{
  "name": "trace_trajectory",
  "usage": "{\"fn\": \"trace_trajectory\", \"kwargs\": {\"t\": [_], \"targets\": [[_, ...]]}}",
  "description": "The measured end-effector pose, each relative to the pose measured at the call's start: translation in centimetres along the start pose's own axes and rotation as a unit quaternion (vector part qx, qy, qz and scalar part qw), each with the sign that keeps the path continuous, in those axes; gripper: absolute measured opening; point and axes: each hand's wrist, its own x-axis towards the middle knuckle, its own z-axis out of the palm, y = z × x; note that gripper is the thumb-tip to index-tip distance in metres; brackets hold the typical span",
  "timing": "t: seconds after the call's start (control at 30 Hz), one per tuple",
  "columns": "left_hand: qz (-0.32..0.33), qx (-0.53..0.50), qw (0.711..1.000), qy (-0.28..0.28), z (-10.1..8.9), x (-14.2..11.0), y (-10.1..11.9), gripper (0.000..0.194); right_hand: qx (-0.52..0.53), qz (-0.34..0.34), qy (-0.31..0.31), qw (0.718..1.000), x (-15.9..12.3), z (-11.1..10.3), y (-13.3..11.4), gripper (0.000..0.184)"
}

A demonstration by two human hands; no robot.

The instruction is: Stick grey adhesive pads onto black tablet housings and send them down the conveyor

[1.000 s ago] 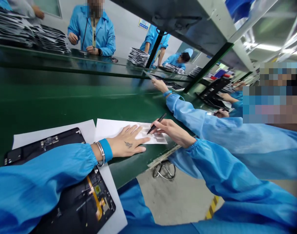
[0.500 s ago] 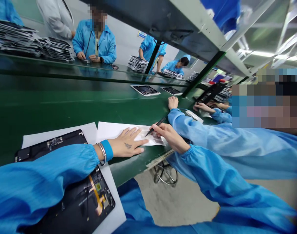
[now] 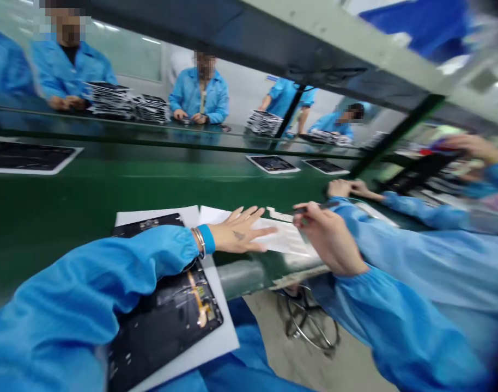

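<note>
Head view, and look at this: the left hand [image 3: 238,234] has its grip wide open, fingers spread flat on a white paper sheet [image 3: 285,239]. The right hand [image 3: 328,237] has a narrow grip, pinching a black pen [image 3: 310,207] just above that sheet. Beside the sheet, a dark tablet panel [image 3: 167,305] lies on a white backing sheet [image 3: 218,326].

Three dark panels [image 3: 272,163] lying flat on a green conveyor belt [image 3: 110,185], well apart. Beyond, on a far belt [image 3: 110,128], stacked panels [image 3: 151,109], with co-workers [image 3: 199,100] in blue smocks standing behind them. Overhead, a shelf [image 3: 314,60] on dark posts [image 3: 290,111]. Lower down, past the belt's near edge, a metal stool base [image 3: 310,321] on a grey floor [image 3: 347,370].
</note>
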Motion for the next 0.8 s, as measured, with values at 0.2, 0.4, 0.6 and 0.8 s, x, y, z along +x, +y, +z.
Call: {"fn": "trace_trajectory", "kwargs": {"t": [0.2, 0.4, 0.6, 0.8], "targets": [[-0.204, 0.098, 0.968, 0.107, -6.7, -11.3, -5.7, 0.036, 0.001, 0.002, 0.018, 1.000, -0.2, -0.4, 0.7, 0.022], [-0.237, 0.096, 0.965, 0.054, -4.8, -19.0, -7.1, 0.023, 0.014, 0.006, -0.118, 0.993, 0.1, 7.2, -0.1, 0.028], [-0.218, 0.084, 0.970, 0.073, -2.4, -19.0, -5.9, 0.027, 0.020, -0.014, -0.221, 0.975, 1.2, 17.4, 0.5, 0.044], [-0.161, 0.093, 0.978, 0.092, -1.8, -20.7, -5.0, 0.036, -0.008, 0.056, -0.243, 0.968, 1.9, 20.4, 4.0, 0.051]]}}
